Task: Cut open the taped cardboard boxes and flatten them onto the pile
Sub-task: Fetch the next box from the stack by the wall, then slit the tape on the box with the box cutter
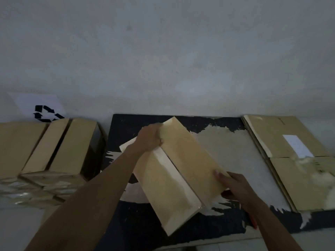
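A long cardboard box [174, 171] lies slanted on the worn black mat [181, 225], its top flaps parted along the middle seam. My left hand [149, 137] grips the box's far end, fingers curled over the edge. At the near right corner my right hand [233, 185] holds the box, thumb on top and fingers beneath. Something red shows under my right hand; what it is cannot be told. Flattened cardboard sheets [288, 160] are piled at the right. Several taped boxes [54, 151] stand at the left.
A grey wall [163, 60] closes off the far side. A white sheet with a black recycling sign [43, 111] leans against it behind the left boxes. Pale floor [16, 229] shows at the lower left.
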